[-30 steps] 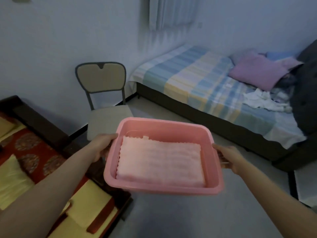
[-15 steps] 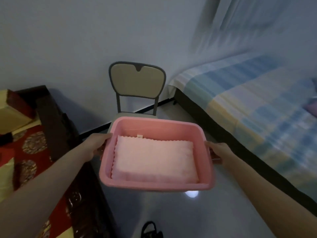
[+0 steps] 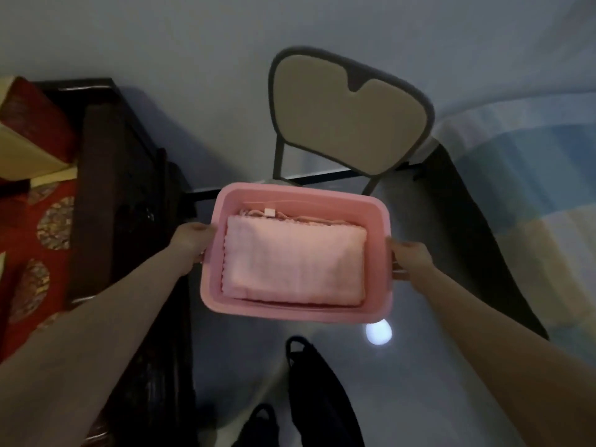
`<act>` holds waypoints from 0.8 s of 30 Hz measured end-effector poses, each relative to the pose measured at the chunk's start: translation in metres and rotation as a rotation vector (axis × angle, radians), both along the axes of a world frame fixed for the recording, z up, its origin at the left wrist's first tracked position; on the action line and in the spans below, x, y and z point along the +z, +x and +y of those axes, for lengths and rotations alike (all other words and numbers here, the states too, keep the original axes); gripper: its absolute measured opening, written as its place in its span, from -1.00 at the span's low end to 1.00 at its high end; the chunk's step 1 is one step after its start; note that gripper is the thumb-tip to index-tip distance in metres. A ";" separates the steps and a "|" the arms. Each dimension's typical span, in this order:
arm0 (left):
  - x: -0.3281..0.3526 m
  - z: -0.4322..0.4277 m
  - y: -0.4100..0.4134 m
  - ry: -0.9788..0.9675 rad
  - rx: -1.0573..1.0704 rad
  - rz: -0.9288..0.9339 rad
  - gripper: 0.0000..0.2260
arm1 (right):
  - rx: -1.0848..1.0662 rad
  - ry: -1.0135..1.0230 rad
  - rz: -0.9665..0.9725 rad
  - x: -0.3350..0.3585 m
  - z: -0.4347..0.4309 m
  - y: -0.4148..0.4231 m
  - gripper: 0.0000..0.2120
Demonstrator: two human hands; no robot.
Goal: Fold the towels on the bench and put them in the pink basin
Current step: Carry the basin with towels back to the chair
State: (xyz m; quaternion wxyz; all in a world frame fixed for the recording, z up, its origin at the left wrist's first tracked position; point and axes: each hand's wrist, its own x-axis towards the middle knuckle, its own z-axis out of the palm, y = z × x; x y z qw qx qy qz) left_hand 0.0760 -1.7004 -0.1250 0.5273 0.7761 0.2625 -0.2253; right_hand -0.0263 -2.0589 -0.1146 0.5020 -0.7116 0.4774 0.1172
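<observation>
I hold the pink basin (image 3: 213, 253) out in front of me, above the floor and just in front of the chair. A folded pink towel (image 3: 295, 258) lies flat inside it and fills most of the bottom, with more pink cloth showing along the far edge. My left hand (image 3: 193, 240) grips the basin's left rim. My right hand (image 3: 409, 258) grips the right rim. Both arms are stretched forward.
A beige chair (image 3: 350, 124) with a grey frame stands against the wall right behind the basin. The dark wooden bench (image 3: 106, 188) with red patterned cushions runs along the left. A bed (image 3: 532, 195) with a striped cover lies on the right. Dark trousers and shoes (image 3: 316, 391) show below.
The view has swung left and tipped down. The chair has come close and now stands straight behind the basin; most of the bed has left the view. Both hands keep their grip.
</observation>
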 end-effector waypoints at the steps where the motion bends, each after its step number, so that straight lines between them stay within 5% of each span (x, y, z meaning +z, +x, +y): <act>1: -0.015 -0.002 0.008 0.020 0.008 0.023 -0.74 | 0.009 0.002 0.002 -0.016 -0.003 0.015 -0.74; 12: -0.126 -0.003 0.076 0.146 0.122 -0.024 -0.76 | 0.167 -0.119 0.004 -0.136 -0.016 0.130 -0.54; 21: -0.133 -0.004 0.088 0.157 0.139 -0.041 -0.77 | 0.190 -0.121 0.005 -0.146 -0.017 0.146 -0.64; 24: -0.128 -0.002 0.087 0.266 0.124 -0.078 -0.74 | 0.293 -0.259 -0.011 -0.139 -0.014 0.146 -0.68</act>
